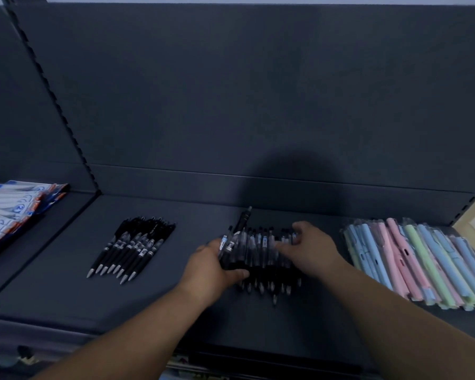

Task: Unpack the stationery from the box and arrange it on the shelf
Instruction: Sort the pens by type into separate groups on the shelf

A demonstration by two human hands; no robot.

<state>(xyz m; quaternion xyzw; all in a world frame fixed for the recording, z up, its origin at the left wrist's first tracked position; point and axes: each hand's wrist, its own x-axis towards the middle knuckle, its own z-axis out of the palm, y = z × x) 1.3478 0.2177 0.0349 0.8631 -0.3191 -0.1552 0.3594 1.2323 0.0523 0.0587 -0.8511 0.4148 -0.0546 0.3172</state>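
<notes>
1. On the dark shelf (52,270), at about 6 o'clock from the middle of the view, a bunch of black pens (258,250) lies between the two hands. Its tips point to 6 o'clock, toward the person, and its clip ends point to 12 o'clock, toward the back panel.
2. The left hand (211,266) sits at the bunch's 9 o'clock side. Its fingers curl round the leftmost pens and its thumb reaches across the barrels toward 3 o'clock, so it grips that end.
3. The right hand (310,248) lies on the bunch's 3 o'clock side, with fingers bent over the clip ends and the thumb on the barrels. It is blurred, so I cannot tell whether it pinches the pens or only presses on them.
4. One stray pen (244,218) juts out of the bunch toward 12 o'clock, past all the others, at 1 o'clock from the left hand.
5. At 9 o'clock from the left hand, well apart, a tidy row of black pens (132,246) lies side by side with the tips toward 7 o'clock.
6. At 3 o'clock from the right hand, near its forearm, lie pastel pens (412,261) in clear wrappers, blue, pink and green, slanting from 11 to 5 o'clock.
7. At the far 9 o'clock edge, in the next shelf bay, lie white, blue and orange packets (14,212).
</notes>
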